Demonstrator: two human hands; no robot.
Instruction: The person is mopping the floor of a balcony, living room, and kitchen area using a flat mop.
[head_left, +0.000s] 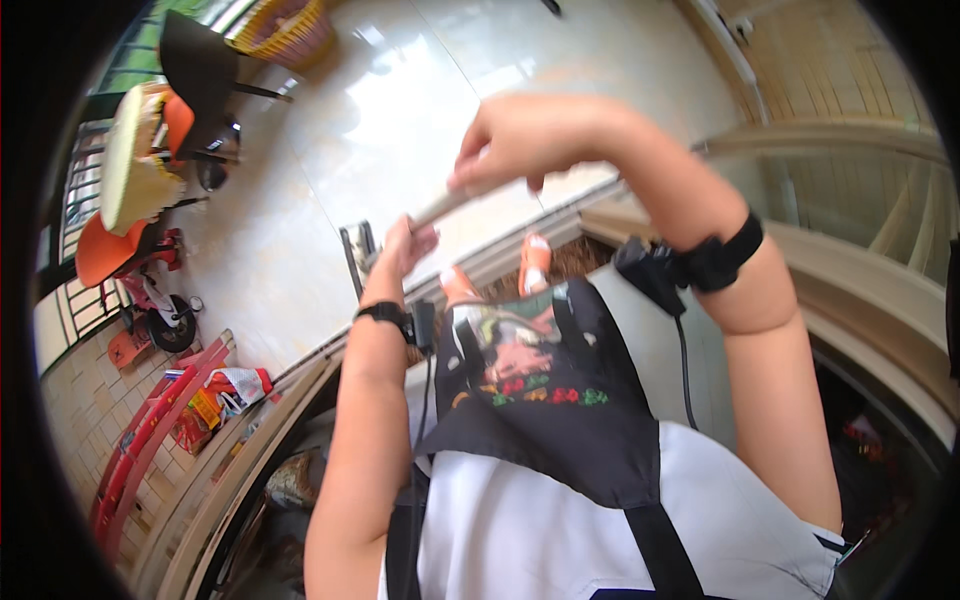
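A pale stick-like handle (445,207) slants between my two hands over the tiled floor. My left hand (402,250) is closed round its lower left part. Higher up and to the right, my right hand (530,140) curls at the other end, blurred by motion. Just beyond my left hand, in line with the handle, shows a narrow black and grey head (358,248), set crosswise like that of a squeegee or flat mop. Its join to the handle is hidden by my hand, and I cannot tell its exact kind.
My feet in orange sandals (537,262) stand by a door track (570,215). Glass door panels (850,190) rise at right. Leftward are an orange chair (105,250), a small pink bike (165,315), a red rack (150,430) and a yellow basket (290,35).
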